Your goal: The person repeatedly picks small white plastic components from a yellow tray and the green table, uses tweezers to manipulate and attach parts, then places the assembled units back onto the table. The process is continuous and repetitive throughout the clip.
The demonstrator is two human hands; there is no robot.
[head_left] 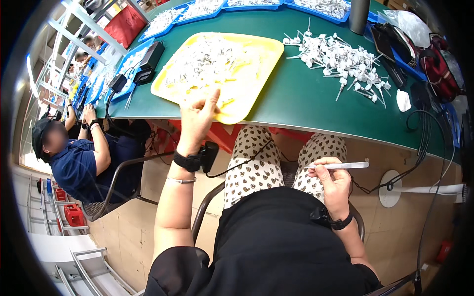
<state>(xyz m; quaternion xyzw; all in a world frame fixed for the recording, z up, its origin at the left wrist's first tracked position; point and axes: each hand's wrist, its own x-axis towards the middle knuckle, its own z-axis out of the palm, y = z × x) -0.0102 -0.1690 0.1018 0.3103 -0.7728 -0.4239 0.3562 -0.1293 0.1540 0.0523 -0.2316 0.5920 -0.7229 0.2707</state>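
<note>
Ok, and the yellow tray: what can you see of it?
The tray is bright yellow, plastic-looking and shallow, with rounded corners and a raised rim. Small white and grey pieces lie in it, mostly toward the left; much of its right shows bare. It sits askew on the green table, one corner at the near edge. The left hand is over its near side; contact there is unclear.

No readable text, labels or numbers, no legible signs;
</note>
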